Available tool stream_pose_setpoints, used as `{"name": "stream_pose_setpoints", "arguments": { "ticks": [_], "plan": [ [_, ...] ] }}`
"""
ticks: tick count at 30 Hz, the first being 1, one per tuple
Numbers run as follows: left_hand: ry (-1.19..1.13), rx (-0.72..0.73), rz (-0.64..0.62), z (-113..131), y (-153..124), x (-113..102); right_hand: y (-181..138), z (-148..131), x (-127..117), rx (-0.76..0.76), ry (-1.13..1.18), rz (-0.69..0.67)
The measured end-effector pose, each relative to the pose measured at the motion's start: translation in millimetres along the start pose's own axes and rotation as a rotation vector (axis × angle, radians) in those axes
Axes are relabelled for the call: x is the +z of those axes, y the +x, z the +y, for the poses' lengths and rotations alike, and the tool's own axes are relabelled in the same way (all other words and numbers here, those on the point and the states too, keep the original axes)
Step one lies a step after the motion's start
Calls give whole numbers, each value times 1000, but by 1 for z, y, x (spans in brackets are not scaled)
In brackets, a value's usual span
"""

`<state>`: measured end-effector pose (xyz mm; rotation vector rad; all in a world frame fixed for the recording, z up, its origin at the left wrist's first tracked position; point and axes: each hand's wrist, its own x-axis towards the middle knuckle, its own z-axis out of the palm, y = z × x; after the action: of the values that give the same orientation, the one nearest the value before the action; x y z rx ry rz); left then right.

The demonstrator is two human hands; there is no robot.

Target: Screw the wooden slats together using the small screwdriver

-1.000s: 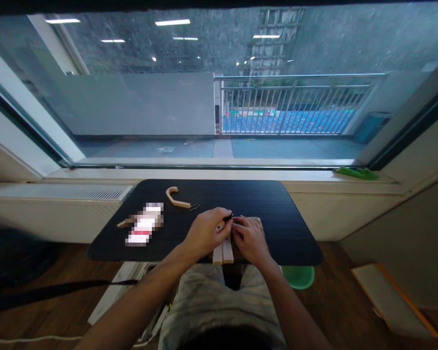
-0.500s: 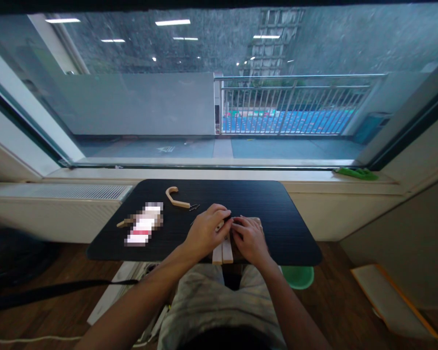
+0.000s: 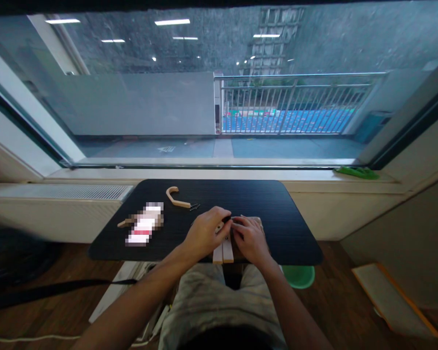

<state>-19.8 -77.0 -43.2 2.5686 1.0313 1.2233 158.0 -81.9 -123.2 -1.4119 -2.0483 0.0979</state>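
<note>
Pale wooden strips [image 3: 218, 255] lie at the black bench [image 3: 273, 197] edge. Over them, the left hand [image 3: 205, 229] pinches a small dark piece [image 3: 227, 219]; the right hand [image 3: 250, 237] curls alongside (its grip unclear). A wooden hook [image 3: 181, 204] and screws [image 3: 194, 207] lie loose, seemingly unfitted.

Wide window [image 3: 219, 97], brown floor [image 3: 330, 291]
</note>
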Motion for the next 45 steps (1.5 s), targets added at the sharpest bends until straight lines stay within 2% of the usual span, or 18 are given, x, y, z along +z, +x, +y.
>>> {"name": "stream_pose_setpoints", "arguments": {
  "ticks": [22, 27, 34, 45],
  "plan": [
    [8, -62, 4, 2, -1, 1, 0, 0, -1, -3, 13, 13],
    [-13, -56, 14, 1, -2, 2, 0, -1, -1, 20, 3, -10],
    [-103, -124, -23, 3, -1, -1, 1, -2, -2, 11, 18, -1],
    [-131, -113, 25, -1, -7, 3, 0, -1, -2, 11, 17, 7]
  ]
}}
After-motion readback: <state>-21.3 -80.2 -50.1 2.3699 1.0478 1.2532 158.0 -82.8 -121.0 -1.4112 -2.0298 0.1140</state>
